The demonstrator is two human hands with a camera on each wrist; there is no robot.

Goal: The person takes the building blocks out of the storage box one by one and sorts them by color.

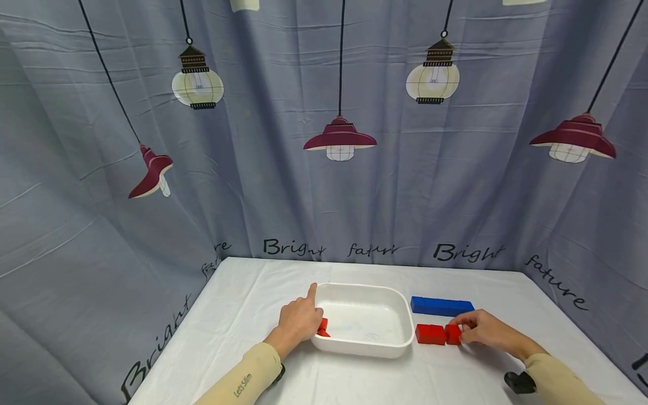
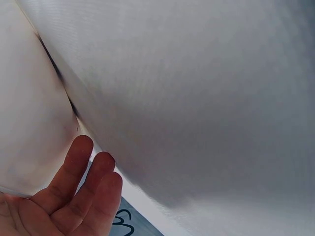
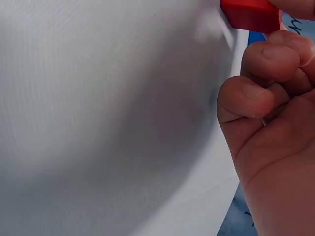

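A white rectangular plastic basin [image 1: 361,347] stands on the white-covered table. My left hand [image 1: 300,318] holds its left side, index finger along the rim; in the left wrist view several fingers [image 2: 101,196] lie by the outer wall. Partly hidden by this hand, red pieces [image 1: 323,326] lie in the basin's left end. Right of the basin, my right hand [image 1: 488,332] pinches a small red block [image 1: 453,334] between thumb and fingers. That block also shows at the top of the right wrist view. Its left end meets or nearly meets a larger red block [image 1: 430,334].
Behind the red blocks lies a long blue bar [image 1: 442,306], which looks made of blocks set end to end. A grey curtain [image 1: 283,185] printed with lamps and lettering hangs around the table [image 1: 253,298].
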